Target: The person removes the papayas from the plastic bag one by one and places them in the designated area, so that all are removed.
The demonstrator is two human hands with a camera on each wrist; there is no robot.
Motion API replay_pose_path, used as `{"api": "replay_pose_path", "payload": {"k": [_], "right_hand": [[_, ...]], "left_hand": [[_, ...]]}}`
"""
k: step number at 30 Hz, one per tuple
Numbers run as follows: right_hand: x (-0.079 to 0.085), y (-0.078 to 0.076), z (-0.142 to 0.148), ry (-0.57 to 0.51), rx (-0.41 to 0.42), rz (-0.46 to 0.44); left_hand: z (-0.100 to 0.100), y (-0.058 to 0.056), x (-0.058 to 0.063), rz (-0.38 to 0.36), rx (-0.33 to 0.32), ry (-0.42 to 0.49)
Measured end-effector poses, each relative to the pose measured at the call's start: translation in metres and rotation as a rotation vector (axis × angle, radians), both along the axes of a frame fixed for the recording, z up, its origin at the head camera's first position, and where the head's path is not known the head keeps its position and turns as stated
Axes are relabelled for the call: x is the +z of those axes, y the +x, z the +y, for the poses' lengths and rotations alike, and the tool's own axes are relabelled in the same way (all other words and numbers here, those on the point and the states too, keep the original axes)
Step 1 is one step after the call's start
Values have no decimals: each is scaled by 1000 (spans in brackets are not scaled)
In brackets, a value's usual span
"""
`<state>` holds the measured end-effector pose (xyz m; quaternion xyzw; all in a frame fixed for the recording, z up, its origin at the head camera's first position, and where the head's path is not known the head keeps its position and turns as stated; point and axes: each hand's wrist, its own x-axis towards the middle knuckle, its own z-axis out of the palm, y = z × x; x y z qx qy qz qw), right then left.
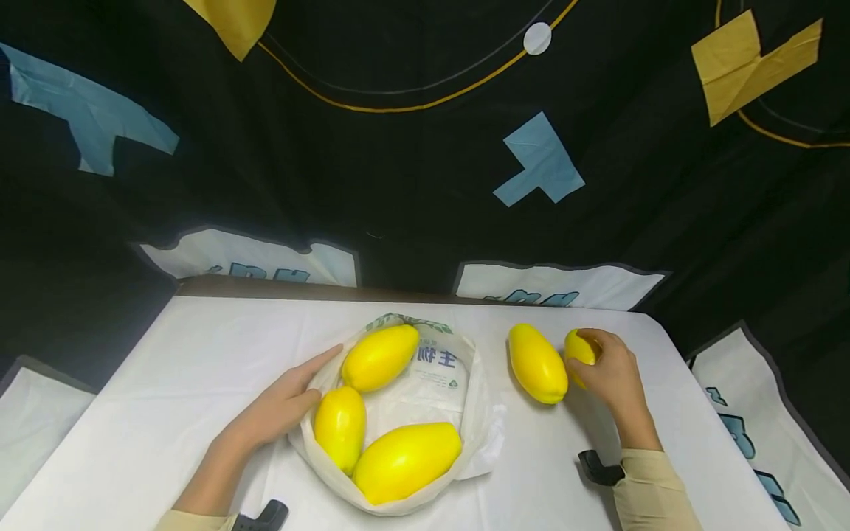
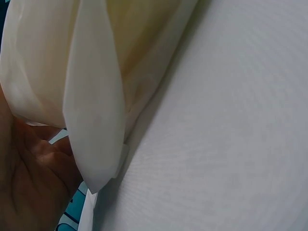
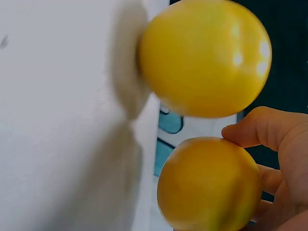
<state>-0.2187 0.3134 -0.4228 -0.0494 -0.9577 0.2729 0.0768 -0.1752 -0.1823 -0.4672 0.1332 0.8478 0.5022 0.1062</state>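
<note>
A white plastic bag [image 1: 425, 394] stands with its mouth wide, holding three yellow papaya-like fruits: one toward the back [image 1: 381, 358], one at the left [image 1: 340, 428] and one in front [image 1: 407, 461]. My left hand [image 1: 285, 405] rests against the bag's left side, index finger extended along the rim and thumb near it; in the left wrist view the bag [image 2: 94, 96] partly hides its fingers. My right hand [image 1: 614, 369] pinches another papaya-like fruit [image 3: 207, 185], which appears slightly above the table. Just left of that one, a further fruit [image 1: 536, 363] lies on the table.
The white-covered table [image 1: 206, 354] reaches a dark back edge. Behind it hangs a black cloth [image 1: 412, 184] with blue and gold patches. White lettered panels [image 1: 564, 286] show low on the cloth. Dark straps or devices sit at both wrists.
</note>
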Motion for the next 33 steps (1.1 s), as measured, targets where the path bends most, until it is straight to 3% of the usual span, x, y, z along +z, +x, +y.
{"api": "replay_pose_path", "payload": {"k": [10,21,25,33], "right_hand": [[-15,-4,10,-4,-4,-115],[-15,-7,12,-14,-2,-141],[-12,-5,13,-18,-9,-107],[0,-1,4,-33,11,103]], "left_hand": [[0,0,-2,-7,12,-27],[1,-2,1,-2,2,-17],[1,-3,3,-2,-3,-17],[1,-1,0,-7,-1,3]]}}
